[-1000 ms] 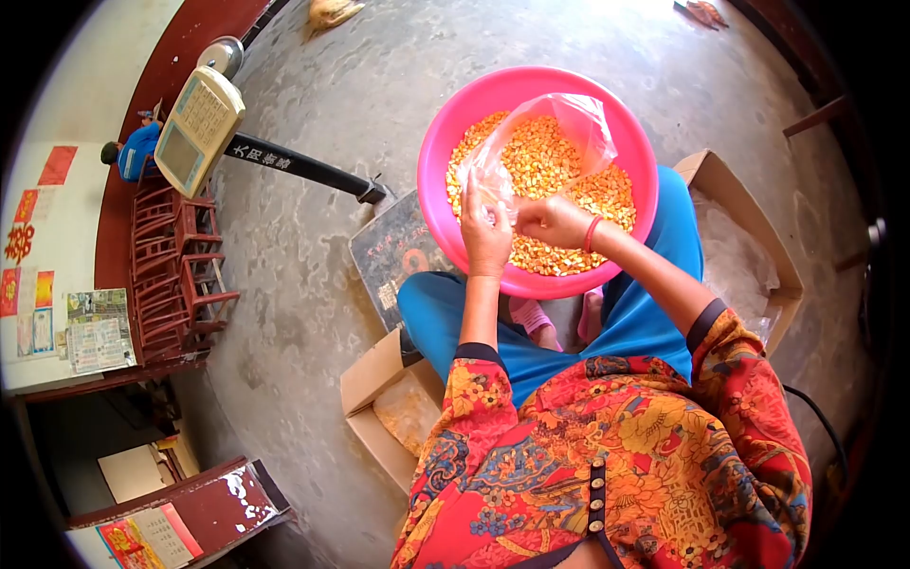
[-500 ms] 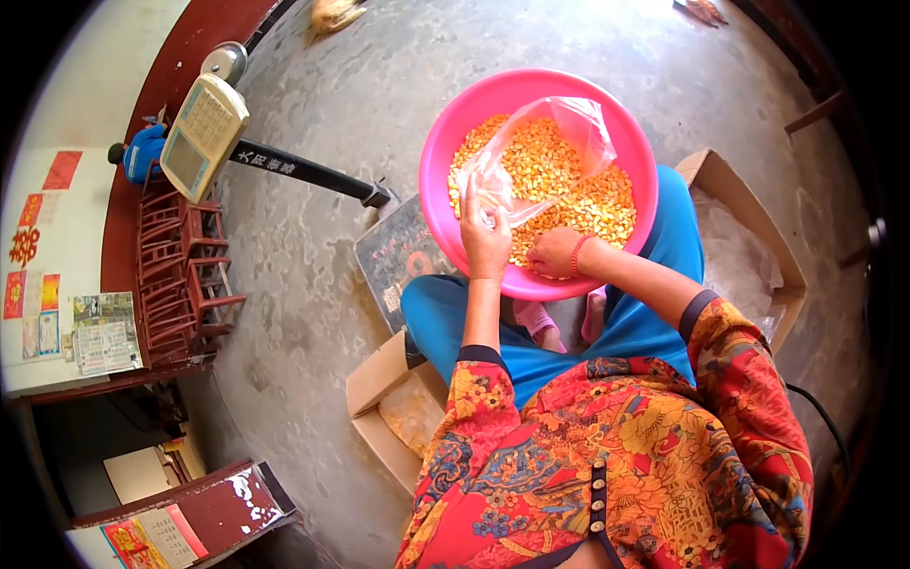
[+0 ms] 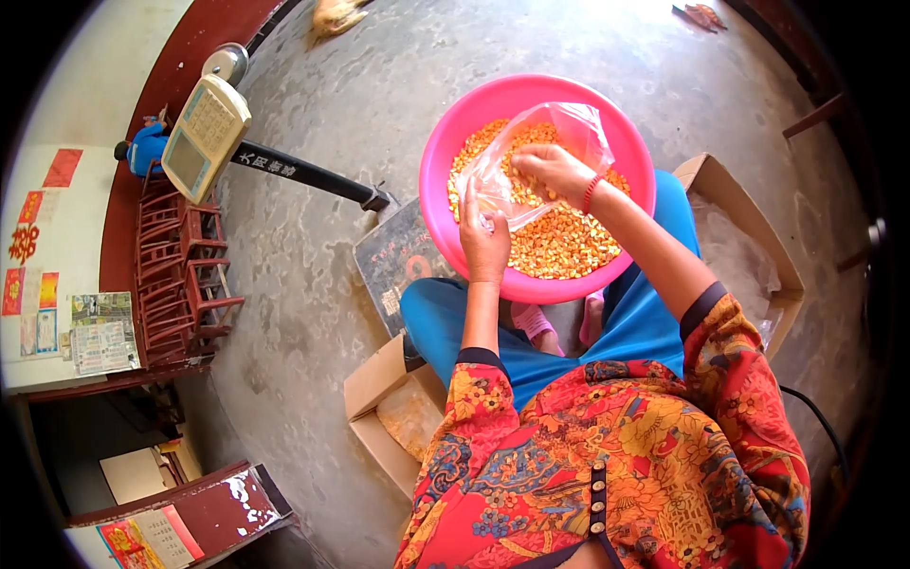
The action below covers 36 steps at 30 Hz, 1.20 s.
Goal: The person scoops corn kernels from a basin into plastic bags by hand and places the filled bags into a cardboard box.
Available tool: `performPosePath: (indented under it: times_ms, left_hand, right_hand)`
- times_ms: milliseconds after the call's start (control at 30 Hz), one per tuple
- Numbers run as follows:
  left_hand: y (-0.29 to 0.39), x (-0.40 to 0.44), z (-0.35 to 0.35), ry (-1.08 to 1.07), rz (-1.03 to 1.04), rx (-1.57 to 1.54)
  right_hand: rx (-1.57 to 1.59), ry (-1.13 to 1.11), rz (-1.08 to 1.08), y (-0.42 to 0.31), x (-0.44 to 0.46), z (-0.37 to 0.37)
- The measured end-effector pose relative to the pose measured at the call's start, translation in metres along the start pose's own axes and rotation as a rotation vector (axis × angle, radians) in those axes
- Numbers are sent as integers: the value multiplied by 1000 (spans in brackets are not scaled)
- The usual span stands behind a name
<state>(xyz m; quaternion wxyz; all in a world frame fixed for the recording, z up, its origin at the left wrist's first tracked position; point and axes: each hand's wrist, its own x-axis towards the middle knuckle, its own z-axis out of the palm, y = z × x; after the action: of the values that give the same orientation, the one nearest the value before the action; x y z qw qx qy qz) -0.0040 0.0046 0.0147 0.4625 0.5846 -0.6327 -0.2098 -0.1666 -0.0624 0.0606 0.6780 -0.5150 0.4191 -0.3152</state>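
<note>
A wide pink basin (image 3: 438, 190) by the person's knees holds yellow corn kernels (image 3: 569, 248), with a clear plastic bag (image 3: 590, 128) open above them. The left hand (image 3: 486, 248) pinches the bag's near edge between thumb and fingers, while the red-braceleted right hand (image 3: 561, 175) hangs over it, fingers curled, their grip on any kernels impossible to tell.

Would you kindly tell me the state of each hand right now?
Left hand: closed on the bag.
Right hand: fingers curled, over the corn; whether it holds any cannot be told.
</note>
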Motion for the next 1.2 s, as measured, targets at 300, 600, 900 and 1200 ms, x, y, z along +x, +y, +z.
performPosePath:
  times_ms: [300,600,900,1200]
  left_hand:
    - [-17,-3,5,55,-21,6]
    - [-11,0,-5,290,-79,-141]
    - [97,45,-36,-66,-156,-796]
    - [113,54,-22,-357,-510,-1035]
  right_hand:
    - [-929,365,-622,-7,-10,-32]
    - [-861,631,-242,16,-21,-73]
    - [-273,340,-730,-64,-23,-18]
    - [-812,156,-653,-87,-46,-3]
